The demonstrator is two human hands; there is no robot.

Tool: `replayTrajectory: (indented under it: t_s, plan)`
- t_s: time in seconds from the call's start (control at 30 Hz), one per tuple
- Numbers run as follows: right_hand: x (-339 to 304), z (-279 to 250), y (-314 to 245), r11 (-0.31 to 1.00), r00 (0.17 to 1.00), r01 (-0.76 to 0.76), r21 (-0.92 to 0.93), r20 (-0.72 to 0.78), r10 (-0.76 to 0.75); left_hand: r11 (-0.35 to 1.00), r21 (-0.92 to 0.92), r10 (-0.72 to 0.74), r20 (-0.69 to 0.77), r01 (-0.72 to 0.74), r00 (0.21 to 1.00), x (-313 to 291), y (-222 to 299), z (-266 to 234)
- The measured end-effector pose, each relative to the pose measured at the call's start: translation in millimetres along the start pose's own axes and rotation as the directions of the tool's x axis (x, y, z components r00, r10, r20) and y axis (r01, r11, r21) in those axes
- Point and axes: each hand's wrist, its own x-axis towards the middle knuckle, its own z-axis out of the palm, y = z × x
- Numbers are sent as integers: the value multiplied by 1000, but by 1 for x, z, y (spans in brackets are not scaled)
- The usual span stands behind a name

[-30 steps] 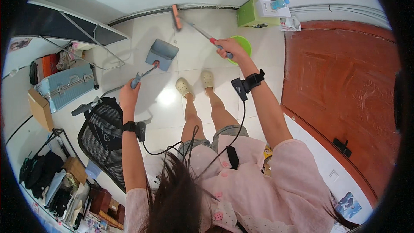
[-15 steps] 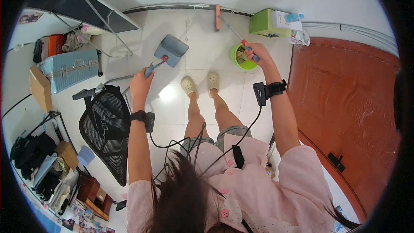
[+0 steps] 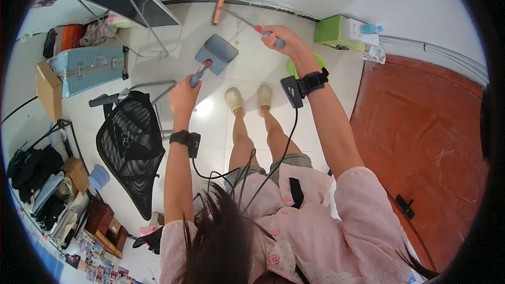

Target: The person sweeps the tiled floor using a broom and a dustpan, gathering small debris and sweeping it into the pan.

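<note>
My left hand (image 3: pixel 184 95) is closed round the handle of a blue-grey dustpan (image 3: pixel 218 52), which is held out ahead of my feet. In my right hand (image 3: pixel 288 44) is the grey-and-red handle of a small broom (image 3: pixel 219 9) with an orange head. That head is up near the far wall, beyond the dustpan and apart from it. Some small debris (image 3: pixel 236 41) lies on the tiles just right of the dustpan. Partly hidden behind my right wrist is a bright green bin (image 3: pixel 319 62).
A black mesh chair (image 3: pixel 131 147) stands at my left, with a light blue suitcase (image 3: pixel 89 71) beyond it. A green box (image 3: pixel 330 31) sits against the far wall, near a reddish-brown door (image 3: pixel 415 126). My shoes (image 3: pixel 234 100) are on the pale tiled floor.
My right hand has swung left and away from the bin, carrying the broom head left along the far wall. The dustpan has shifted slightly right and farther away in my left hand.
</note>
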Motion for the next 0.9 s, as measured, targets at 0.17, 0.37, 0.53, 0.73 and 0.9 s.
replayTrajectory:
  t_s: [0.17,0.37,0.53,0.73,0.9]
  plan:
    - [12,24,-9,944,990,-137,301,58,125,997,58,54,-109,-48,993,0,-10,13]
    - [-41,-43,-3,892,978,60,448,150,-142,1000,11,7,-63,-6,998,2,-11,3]
    - [-98,-114,-15,856,999,2,517,-45,25,1000,-6,25,-27,-25,999,4,-7,5]
    - [-118,-116,-22,979,975,62,194,-222,-17,1000,-8,16,-19,-16,1000,5,-3,5]
    - [-82,-72,-17,994,993,3,105,-117,9,1000,19,17,-28,-16,999,8,-2,10]
